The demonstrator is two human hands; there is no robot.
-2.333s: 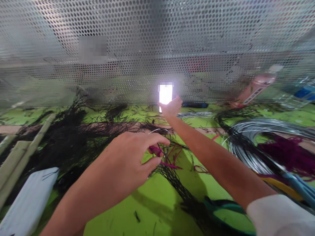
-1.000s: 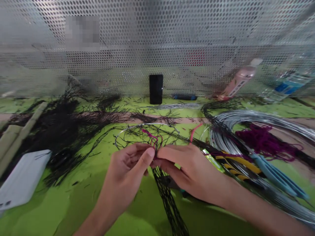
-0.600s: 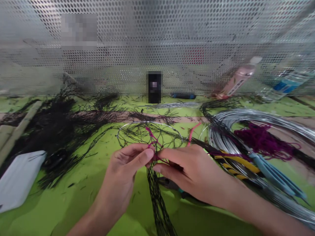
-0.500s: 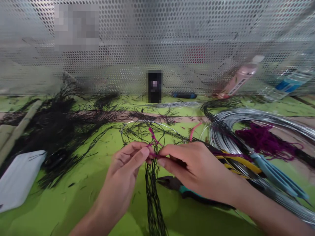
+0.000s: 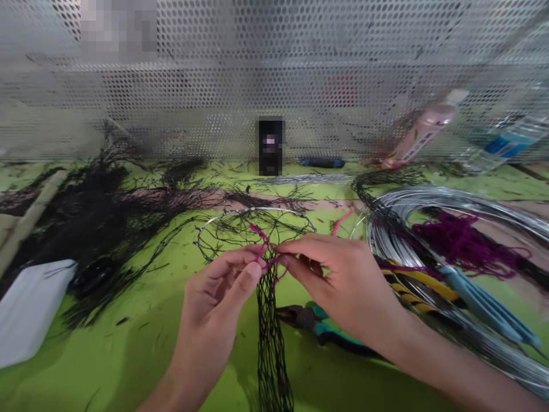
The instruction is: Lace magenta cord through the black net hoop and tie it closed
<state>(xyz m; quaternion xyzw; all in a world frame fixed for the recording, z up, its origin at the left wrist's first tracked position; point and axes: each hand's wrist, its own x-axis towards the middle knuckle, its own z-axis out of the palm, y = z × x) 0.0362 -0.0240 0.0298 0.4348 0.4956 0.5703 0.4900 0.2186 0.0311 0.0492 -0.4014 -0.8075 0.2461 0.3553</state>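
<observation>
A short magenta cord (image 5: 258, 231) loops around a gathered black net (image 5: 271, 332) that runs down toward me. Between thumb and forefinger, my left hand (image 5: 223, 286) pinches one side of the cord. My right hand (image 5: 334, 269) grips its other side with closed fingertips, close to the left. Above the hands lies a wire hoop (image 5: 223, 214) with black mesh strung across it. Pliers with green and black handles (image 5: 300, 316) rest on the green surface just below my right hand. How the cord crosses at the fingertips is partly hidden.
Coiled silver wire (image 5: 386, 212), a purple yarn bundle (image 5: 463, 243) and a light blue tool (image 5: 484, 303) lie on the right. Two bottles lean at the perforated metal panel (image 5: 223, 86). A black net heap (image 5: 86, 223) and white slab-like object (image 5: 38, 309) are left.
My fingertips have shifted slightly upward and a cord loop now shows between them. More of the wire hoop is visible. The camera view has tilted a little.
</observation>
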